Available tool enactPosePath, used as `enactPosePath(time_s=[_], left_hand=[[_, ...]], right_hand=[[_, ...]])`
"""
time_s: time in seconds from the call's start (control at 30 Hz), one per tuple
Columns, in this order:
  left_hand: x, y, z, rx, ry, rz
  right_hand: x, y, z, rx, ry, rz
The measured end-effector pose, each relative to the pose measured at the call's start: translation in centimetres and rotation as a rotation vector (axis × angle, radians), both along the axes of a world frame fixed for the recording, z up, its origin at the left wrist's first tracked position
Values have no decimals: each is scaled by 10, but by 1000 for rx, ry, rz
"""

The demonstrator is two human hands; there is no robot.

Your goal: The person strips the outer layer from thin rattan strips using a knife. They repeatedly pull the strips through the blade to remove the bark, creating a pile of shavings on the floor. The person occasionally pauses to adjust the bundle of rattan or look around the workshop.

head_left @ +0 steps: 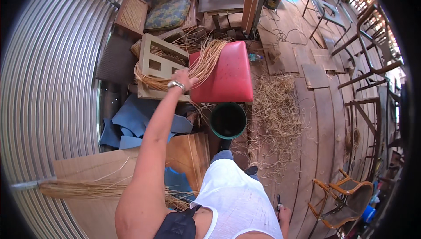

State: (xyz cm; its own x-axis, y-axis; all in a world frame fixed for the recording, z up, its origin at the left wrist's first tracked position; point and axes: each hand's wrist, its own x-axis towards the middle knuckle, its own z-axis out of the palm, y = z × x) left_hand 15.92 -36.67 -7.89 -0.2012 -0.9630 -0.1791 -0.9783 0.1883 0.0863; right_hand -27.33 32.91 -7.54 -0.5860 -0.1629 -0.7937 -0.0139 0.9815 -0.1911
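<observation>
My left hand (185, 80), with a metal-banded watch at its wrist, reaches forward and grips a long bundle of tan rattan strands (211, 60). The bundle drapes over a red padded seat (233, 74) and bends round a cream wooden frame (151, 56) to its left. Low on the right, beside my body, my right hand (285, 214) is closed around a small dark tool (279, 201), whose kind I cannot make out. A dark green bucket (228, 121) stands just in front of my feet, below the red seat.
Loose rattan shavings (276, 111) cover the plank floor right of the bucket. Blue sheets (136, 114) and plywood (94, 168) lie left, with another rattan bundle (79, 190). A corrugated metal wall (48, 85) bounds the left. Chair frames (372, 59) and a rattan armchair (346, 199) stand right.
</observation>
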Motion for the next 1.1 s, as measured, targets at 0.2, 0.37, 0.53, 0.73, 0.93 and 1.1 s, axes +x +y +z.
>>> enactPosePath(time_s=[0.2, 0.37, 0.53, 0.73, 0.93, 1.1], left_hand=[[56, -65, -75, 486, -197, 196], [0, -34, -52, 768, -249, -28], [14, -4, -41, 1014, -226, -11], [-71, 38, -78, 822, -34, -32], [-70, 84, -130, 823, -91, -596], [64, 114, -137, 757, 198, -85]], right_hand=[[48, -79, 10, -161, -30, -88], [77, -155, 42, -179, -13, 74], [80, -177, 32, -232, -19, 166], [52, -158, -10, -125, -87, 19], [43, -170, -4, -129, -97, 29], [49, -167, -10, -185, -107, -32]])
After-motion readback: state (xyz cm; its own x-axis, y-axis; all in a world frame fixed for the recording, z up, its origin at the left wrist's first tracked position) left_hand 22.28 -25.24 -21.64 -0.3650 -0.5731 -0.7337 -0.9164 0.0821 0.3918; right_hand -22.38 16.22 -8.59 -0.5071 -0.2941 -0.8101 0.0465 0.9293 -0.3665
